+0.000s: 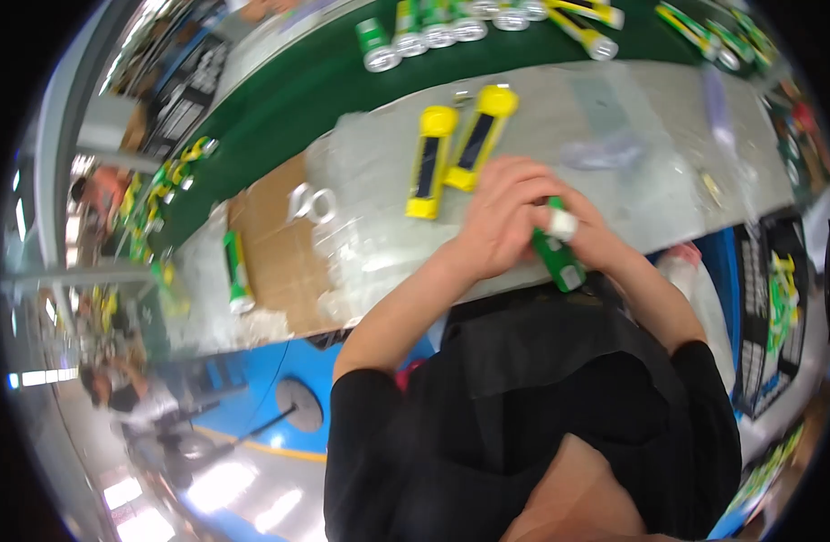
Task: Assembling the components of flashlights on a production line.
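Note:
Close to the table's near edge, both my hands are closed round a green flashlight [559, 259]. My left hand [496, 219] covers its upper part, while my right hand [585, 230] wraps it from the other side. A white wrap or cover [562, 226] shows at the right hand's fingers; its kind is unclear. The flashlight's lower end sticks out toward my body, and the rest is hidden by fingers. Just beyond my left hand lie a yellow flashlight with a dark panel [428, 164] and a second yellow flashlight [481, 137], slanted beside it.
White-handled scissors [312, 205] rest by a cardboard piece [275, 244]. Another green flashlight [238, 273] lies at the left. Several flashlights line the green belt [316, 95] at the far side. A clear plastic bag [603, 152] lies right of my hands; a dark crate [765, 316] stands right.

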Demonstrator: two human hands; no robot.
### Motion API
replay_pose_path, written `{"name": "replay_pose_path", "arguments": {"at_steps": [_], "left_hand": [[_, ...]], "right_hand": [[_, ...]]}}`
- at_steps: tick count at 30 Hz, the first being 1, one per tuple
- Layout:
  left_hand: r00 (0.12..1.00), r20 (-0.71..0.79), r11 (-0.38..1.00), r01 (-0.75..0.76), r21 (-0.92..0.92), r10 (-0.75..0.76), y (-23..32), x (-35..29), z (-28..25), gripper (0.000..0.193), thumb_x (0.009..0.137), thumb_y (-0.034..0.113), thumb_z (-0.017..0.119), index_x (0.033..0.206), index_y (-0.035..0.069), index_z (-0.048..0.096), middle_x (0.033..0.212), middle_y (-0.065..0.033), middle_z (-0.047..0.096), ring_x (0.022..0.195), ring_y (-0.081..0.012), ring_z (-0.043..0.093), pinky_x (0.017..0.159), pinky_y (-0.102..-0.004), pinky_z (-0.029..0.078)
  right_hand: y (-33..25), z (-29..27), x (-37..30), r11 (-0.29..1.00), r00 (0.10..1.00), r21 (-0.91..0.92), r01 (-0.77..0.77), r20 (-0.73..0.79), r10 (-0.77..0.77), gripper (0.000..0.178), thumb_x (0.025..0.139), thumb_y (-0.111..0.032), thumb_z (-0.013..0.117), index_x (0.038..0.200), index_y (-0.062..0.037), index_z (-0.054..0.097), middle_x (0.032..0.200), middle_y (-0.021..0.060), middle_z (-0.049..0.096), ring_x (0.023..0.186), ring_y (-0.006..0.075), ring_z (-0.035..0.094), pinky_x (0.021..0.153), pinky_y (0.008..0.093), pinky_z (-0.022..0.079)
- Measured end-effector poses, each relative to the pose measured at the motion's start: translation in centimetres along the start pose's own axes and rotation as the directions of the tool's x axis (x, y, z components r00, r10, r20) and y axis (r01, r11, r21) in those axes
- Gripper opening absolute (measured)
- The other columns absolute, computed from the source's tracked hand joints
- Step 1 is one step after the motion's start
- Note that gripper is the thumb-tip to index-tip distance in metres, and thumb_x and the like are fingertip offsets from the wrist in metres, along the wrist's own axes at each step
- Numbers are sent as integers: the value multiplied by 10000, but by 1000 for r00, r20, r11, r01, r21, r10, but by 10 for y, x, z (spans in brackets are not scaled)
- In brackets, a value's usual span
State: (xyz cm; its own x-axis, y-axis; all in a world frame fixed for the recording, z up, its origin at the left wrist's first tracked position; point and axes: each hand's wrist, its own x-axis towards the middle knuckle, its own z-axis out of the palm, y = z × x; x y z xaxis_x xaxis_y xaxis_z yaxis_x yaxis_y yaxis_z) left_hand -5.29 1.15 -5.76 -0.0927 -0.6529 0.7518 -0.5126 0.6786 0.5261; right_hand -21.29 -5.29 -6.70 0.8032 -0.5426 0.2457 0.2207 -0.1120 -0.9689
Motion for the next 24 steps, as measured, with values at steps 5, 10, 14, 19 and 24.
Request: {"name": "replay_pose_path", "arguments": {"at_steps": [5,10,14,19,24], "left_hand": [[1000,20,996,-1,86,-1,4,15,-22,327,872,113,500,1175,26,587,1219,-180,564,1151,-360,517,998,-463,369],[936,-308,562,349,750,-170,-29,-28,-149,561,836,305,710,1298,54,515,1282,-202,541,1177,-392,515,980,-442,426],[620,-374,70,571,818,-690,-49,-101,-228,521,837,431,678,1187,56,584,1066,-196,631,910,-371,639,751,-456,520],[728,-348,334,614,715,-591,-67,-111,-235,364,897,346,608,1131,67,618,962,-172,650,844,-354,649,702,-438,523],[531,-376,224,755,616,-759,-87,-89,-243,280,947,245,536,1113,51,652,948,-219,668,864,-366,648,762,-442,509]], "right_hand": [[11,1,19,984,988,161,-75,-121,95,455,944,-344,592,1288,-64,490,1027,98,591,797,193,621,698,326,510],[-4,-10,61,986,975,139,87,-216,-55,616,863,-537,629,1224,-61,481,815,88,575,644,170,574,532,278,440],[6,-19,68,993,973,96,62,-227,-39,573,876,-464,641,1248,-63,473,844,91,588,684,172,587,582,276,462],[9,-11,68,994,977,45,104,-192,-94,555,878,-427,655,1255,-63,470,847,88,594,696,171,594,624,287,474],[1,-17,66,993,986,34,117,-127,-112,566,879,-438,653,1257,-63,461,830,83,598,701,169,598,644,301,477]]}}
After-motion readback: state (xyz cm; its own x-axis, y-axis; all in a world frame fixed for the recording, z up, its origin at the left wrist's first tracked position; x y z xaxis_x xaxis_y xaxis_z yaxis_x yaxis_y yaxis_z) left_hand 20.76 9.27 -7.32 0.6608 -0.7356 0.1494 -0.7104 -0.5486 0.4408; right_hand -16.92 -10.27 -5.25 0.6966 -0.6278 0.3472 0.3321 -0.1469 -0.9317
